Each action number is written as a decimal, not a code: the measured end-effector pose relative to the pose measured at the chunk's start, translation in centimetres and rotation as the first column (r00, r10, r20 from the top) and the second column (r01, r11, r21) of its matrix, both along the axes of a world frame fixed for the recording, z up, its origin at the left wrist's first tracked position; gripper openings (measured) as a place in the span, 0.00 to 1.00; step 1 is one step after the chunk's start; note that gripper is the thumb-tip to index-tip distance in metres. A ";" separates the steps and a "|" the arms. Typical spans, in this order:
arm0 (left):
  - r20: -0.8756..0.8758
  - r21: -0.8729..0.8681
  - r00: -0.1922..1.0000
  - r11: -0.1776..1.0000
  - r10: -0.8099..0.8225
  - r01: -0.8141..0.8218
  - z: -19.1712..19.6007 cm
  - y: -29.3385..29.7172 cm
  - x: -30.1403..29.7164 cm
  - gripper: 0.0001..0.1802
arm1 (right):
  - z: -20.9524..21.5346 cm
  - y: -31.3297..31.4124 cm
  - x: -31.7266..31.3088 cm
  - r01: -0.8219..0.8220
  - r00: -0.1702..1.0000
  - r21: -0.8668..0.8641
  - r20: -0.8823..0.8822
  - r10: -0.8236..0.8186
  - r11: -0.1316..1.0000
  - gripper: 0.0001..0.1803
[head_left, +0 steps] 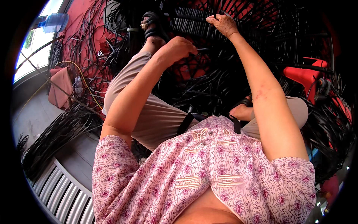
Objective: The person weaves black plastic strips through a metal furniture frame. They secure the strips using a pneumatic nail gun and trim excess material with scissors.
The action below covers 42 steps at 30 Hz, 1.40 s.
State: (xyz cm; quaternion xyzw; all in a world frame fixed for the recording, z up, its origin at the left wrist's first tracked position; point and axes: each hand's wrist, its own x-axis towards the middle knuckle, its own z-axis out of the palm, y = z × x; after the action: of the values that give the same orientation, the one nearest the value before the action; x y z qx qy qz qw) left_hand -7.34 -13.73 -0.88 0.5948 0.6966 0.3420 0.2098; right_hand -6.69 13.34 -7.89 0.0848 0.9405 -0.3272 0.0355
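Observation:
Ahead of me lies a dark woven piece (195,25) of close, parallel black strips, with a long bar along its far edge. My right hand (225,27) is at this edge, its thumb and fingers pinched on a black strip (215,10). Lower and to the left, my left hand (178,49) is closed in front of the woven piece. From its fingertips a thin, dark, slender thing (203,49) points right; whether it is a tool or a strip end cannot be made out. Its fingers are partly hidden by the back of the hand.
Loose black strips (209,87) cover much of the red floor (78,35). A bundle of strips (61,140) lies left, above a grey slatted seat (61,190). At right stands a red plastic stool (304,76). A blue water bottle (55,23) is far left.

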 end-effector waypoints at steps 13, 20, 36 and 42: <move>0.587 -0.135 0.797 0.988 0.140 -0.073 -2.3 3.4 5.1 0.12 | 0.3 0.0 -1.8 -0.029 0.998 0.363 -0.035 0.045 0.931 0.33; 0.535 -0.509 0.408 0.668 0.740 -0.543 -8.6 1.5 5.2 0.21 | 1.3 1.8 -4.5 -0.032 0.999 0.337 0.041 0.019 0.941 0.35; 0.288 -0.829 0.186 0.342 0.939 -0.442 -24.7 5.5 14.6 0.18 | 6.1 1.9 -6.5 0.018 0.999 0.210 0.035 -0.026 0.978 0.31; 0.123 -0.837 -0.088 0.055 0.988 -0.545 -15.8 5.3 13.9 0.18 | 5.6 2.2 -6.3 0.038 0.999 0.177 0.023 -0.043 0.983 0.32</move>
State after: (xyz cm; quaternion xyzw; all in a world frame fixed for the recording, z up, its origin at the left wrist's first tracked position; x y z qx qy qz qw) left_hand 6.61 -8.46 -16.71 -0.2647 0.8141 0.3752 0.3555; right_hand -13.03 15.49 -2.30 0.1110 0.9633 -0.2420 0.0339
